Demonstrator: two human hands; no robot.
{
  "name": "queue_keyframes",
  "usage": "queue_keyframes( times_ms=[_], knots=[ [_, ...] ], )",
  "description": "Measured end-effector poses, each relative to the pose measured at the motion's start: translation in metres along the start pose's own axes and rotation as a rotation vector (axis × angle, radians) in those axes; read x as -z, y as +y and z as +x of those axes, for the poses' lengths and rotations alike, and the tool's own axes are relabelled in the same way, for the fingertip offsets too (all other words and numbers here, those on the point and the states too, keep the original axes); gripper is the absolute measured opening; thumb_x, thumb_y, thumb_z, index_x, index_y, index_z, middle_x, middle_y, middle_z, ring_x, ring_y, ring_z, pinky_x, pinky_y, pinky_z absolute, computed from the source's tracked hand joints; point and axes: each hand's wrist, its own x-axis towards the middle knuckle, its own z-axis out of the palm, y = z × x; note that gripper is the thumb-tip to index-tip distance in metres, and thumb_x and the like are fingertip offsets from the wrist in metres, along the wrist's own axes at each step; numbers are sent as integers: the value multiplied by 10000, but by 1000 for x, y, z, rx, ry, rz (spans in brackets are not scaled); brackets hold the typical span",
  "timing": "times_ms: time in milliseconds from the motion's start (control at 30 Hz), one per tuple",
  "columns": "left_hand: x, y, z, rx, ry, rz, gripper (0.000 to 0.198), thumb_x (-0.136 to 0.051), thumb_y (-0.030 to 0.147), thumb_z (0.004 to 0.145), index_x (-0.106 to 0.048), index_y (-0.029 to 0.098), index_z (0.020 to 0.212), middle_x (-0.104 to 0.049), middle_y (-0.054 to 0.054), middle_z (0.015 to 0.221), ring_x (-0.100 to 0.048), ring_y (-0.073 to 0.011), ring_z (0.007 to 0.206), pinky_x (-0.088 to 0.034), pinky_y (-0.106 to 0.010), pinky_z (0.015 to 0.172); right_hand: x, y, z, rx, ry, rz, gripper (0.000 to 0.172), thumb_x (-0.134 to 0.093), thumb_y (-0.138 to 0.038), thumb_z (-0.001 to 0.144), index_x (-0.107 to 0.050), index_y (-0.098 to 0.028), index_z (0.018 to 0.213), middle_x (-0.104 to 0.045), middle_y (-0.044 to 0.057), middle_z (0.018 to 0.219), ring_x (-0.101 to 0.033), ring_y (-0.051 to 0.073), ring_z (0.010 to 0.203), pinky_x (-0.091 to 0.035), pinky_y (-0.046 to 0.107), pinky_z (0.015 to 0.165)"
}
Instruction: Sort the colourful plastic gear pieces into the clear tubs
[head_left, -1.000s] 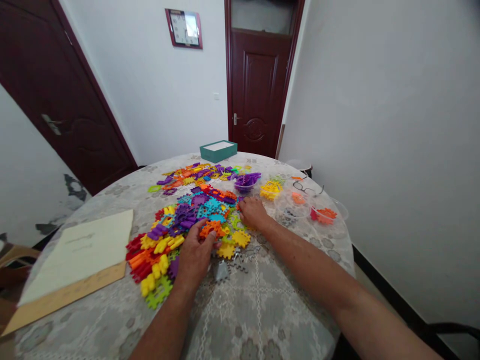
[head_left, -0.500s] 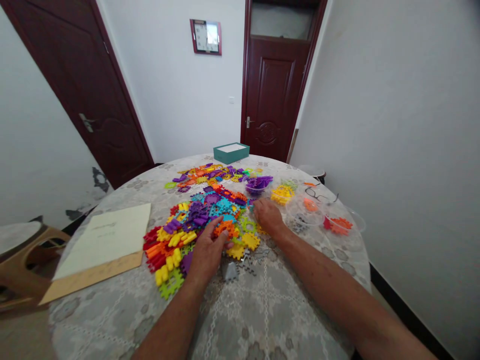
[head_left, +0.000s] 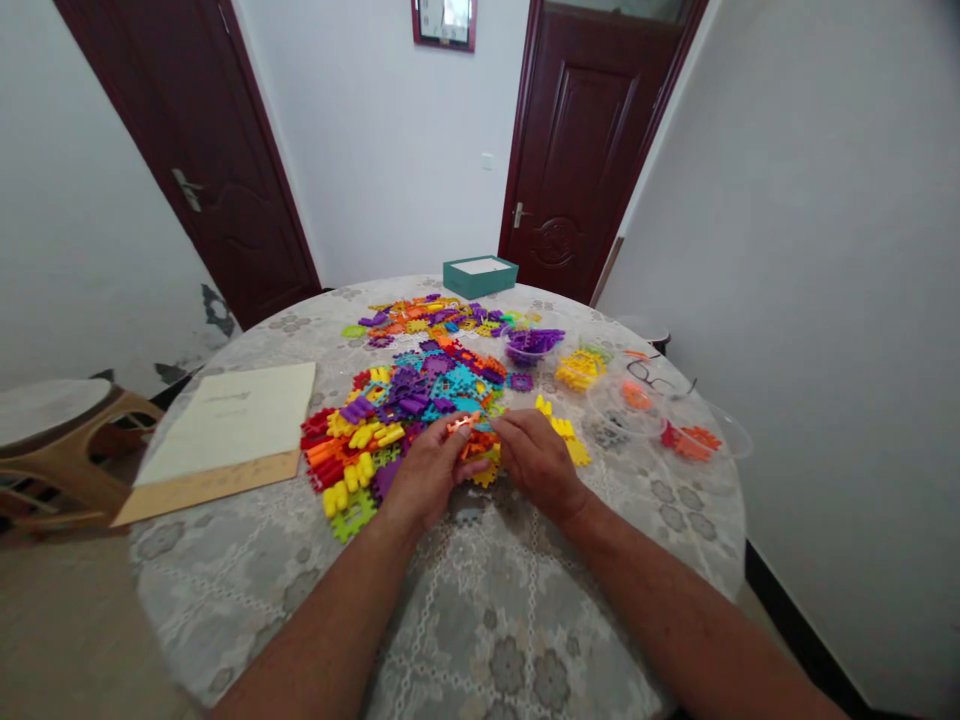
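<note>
A big heap of coloured plastic interlocking pieces (head_left: 409, 400) covers the middle of a round table (head_left: 480, 620) with a lace-patterned cloth. My left hand (head_left: 426, 472) and my right hand (head_left: 534, 460) meet just in front of the heap. Both pinch an orange toothed piece (head_left: 466, 432) held between them, a little above the cloth. Yellow pieces (head_left: 564, 436) lie right beside my right hand. What sits under my palms is hidden.
A second spread of pieces (head_left: 427, 318) lies further back, near a teal box (head_left: 480, 275). Clear bowls hold purple pieces (head_left: 532, 344) and orange pieces (head_left: 688, 440); glasses (head_left: 654, 376) lie near them. Papers on a board (head_left: 232, 428) rest at left. A stool (head_left: 52, 440) stands beside the table.
My left hand lifted an orange piece off the heap and my right hand came left to join it. The camera tilted down and shifted, so the table sits higher in view.
</note>
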Motion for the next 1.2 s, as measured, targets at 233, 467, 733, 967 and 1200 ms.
queue_keyframes(
  times_ms=[233, 467, 733, 967, 1200],
  knots=[
    [3, 0, 4, -29, 56, -35, 367, -697, 270, 905, -649, 201, 1262, -665, -110, 1276, -715, -213, 1060, -672, -300, 740, -5, 5, 2, -371, 132, 232, 217, -552, -285, 1007, -727, -240, 1128, -727, 81, 1073, -668, 232, 1022, -570, 434, 964],
    [3, -2, 5, 19, 69, 15, 328, -709, 272, 893, -675, 191, 1210, -672, -106, 1179, -720, -208, 1011, -671, -276, 669, -20, 25, -4, -959, 320, 840, 301, -680, -433, 899, -725, -203, 1089, -740, 36, 1054, -716, 180, 842, -652, 381, 792],
    [1, 1, 2, 27, 68, -5, 373, -764, 308, 875, -683, 164, 1209, -690, -118, 1122, -747, -214, 930, -681, -305, 660, 0, 11, 2, -747, 243, 523, 261, -614, -394, 965, -726, -213, 1116, -742, 45, 1059, -702, 194, 933, -593, 365, 883],
    [8, 2, 7, -31, 137, -22, 355, -749, 315, 874, -692, 190, 1202, -687, -113, 1216, -746, -202, 911, -674, -288, 645, 15, 34, 0, -430, 31, 94, 213, -532, -245, 988, -724, -205, 1071, -728, 85, 1023, -673, 219, 964, -532, 358, 892],
    [13, 1, 11, -63, 156, -23, 359, -716, 295, 886, -672, 189, 1227, -695, -107, 1166, -749, -191, 870, -679, -308, 637, 13, 47, -8, -283, -224, 188, 240, -507, -228, 1017, -713, -211, 1138, -747, 84, 1093, -684, 209, 1021, -530, 354, 939]
  ],
)
